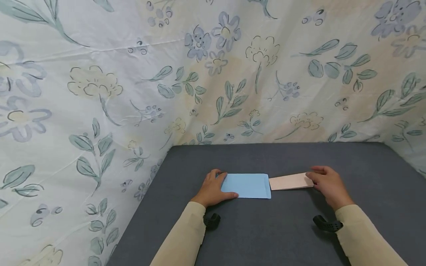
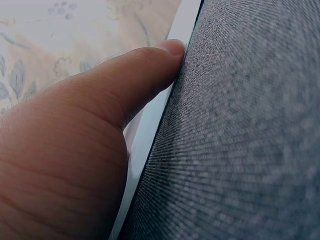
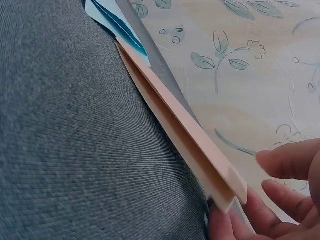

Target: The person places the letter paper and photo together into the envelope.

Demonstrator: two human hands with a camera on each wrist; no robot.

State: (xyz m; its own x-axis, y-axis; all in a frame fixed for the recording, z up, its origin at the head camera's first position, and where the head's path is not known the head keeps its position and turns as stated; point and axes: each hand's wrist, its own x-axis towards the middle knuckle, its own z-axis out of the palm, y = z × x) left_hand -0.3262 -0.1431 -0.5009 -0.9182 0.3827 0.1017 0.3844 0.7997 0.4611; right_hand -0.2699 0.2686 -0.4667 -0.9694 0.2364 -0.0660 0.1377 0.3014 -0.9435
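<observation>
A light blue envelope point(image 1: 247, 186) lies flat on the dark grey table. Its flap side faces right, and in the right wrist view the blue envelope point(image 3: 120, 22) shows a gap at its mouth. My left hand point(image 1: 213, 188) rests on its left end, thumb and fingers spread, with the thumb point(image 2: 155, 65) straight along the near edge. A folded pale pink paper point(image 1: 289, 181) lies to the right, its left end right at the envelope's mouth. My right hand point(image 1: 327, 184) pinches the paper's right end. The pink paper point(image 3: 185, 135) gapes slightly along its fold.
The dark grey table point(image 1: 266, 229) has its far edge against a floral cloth point(image 1: 213, 74), which also hangs along the left and right sides. A black band point(image 1: 212, 221) sits on the left wrist, another black band point(image 1: 327, 224) on the right.
</observation>
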